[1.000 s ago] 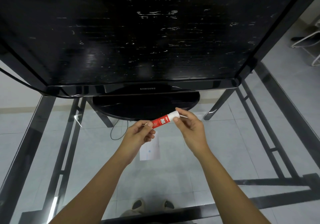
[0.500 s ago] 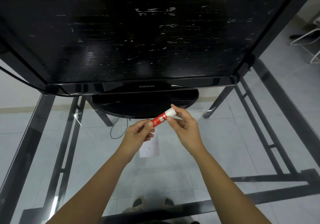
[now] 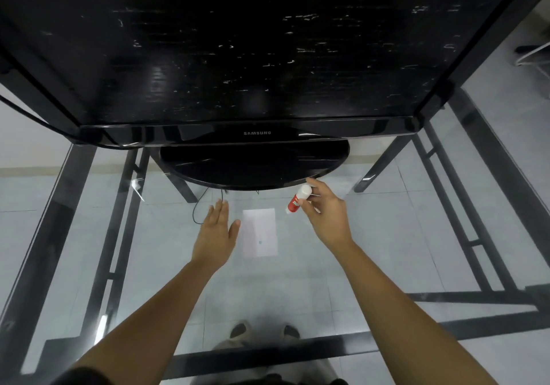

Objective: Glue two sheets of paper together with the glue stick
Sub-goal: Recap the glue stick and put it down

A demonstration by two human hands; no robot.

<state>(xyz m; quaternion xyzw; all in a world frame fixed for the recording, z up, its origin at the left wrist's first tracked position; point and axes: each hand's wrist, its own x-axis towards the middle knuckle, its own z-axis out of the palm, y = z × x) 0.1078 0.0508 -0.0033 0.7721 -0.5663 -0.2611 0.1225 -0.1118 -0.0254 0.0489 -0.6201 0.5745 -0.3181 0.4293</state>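
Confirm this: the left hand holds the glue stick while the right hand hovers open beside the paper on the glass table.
Hands are swapped. The head view shows the right hand holding the glue stick, and the left hand open beside the paper on the glass table.

Both forearms reach forward, the left hand [image 3: 216, 229] flat with fingers spread (palm down), the right hand [image 3: 326, 212] pinched closed, fingers curled.

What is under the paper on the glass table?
The paper lies flat on the glass tabletop. Through the glass around it, floor tiles and the table frame show. Whether a second sheet lies beneath is hidden.
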